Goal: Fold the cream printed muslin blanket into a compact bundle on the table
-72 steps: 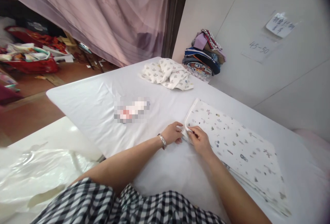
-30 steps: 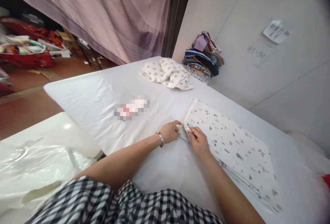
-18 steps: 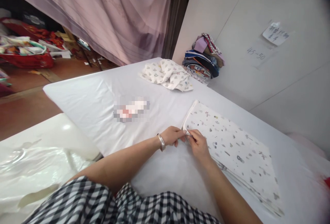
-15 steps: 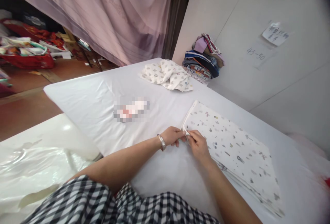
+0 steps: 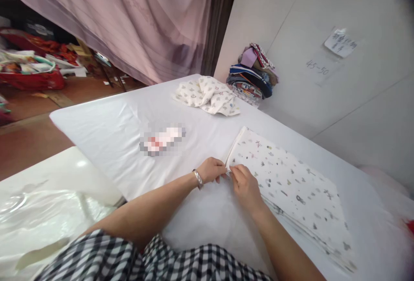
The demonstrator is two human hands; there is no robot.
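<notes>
A folded white cloth (image 5: 291,182) with small printed figures lies in layers on the right side of the white-covered table (image 5: 106,126). Both of my hands meet at its near left corner. My left hand (image 5: 211,169), with a silver bracelet at the wrist, pinches the edge there. Beside it my right hand (image 5: 245,185) grips the same corner between thumb and fingers. The fingertips hide most of the corner itself. Further back lies a crumpled printed cloth (image 5: 208,95).
A blurred-out item (image 5: 162,140) rests left of my hands. Stacked folded fabrics (image 5: 250,76) stand by the wall behind the table. A pink curtain (image 5: 155,22) hangs at the back. Shiny plastic sheeting (image 5: 54,216) covers a surface at lower left; a red basket (image 5: 35,78) sits beyond.
My hands have shifted very slightly left and stay at the cloth's corner. The corner fold looks flatter against the cloth now. The view has moved a little.
</notes>
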